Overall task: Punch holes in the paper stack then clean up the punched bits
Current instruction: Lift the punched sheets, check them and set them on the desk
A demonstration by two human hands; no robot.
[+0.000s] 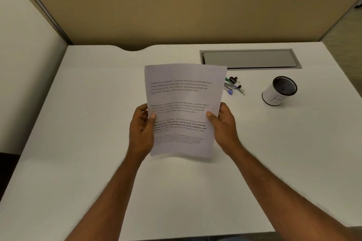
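Now holding paper, printed text blocks facing up, lifted above desk; left hand and right hand fingers closed on side edges.

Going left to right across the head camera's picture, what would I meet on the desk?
left hand → paper stack → right hand → pens and binder clips → white cup
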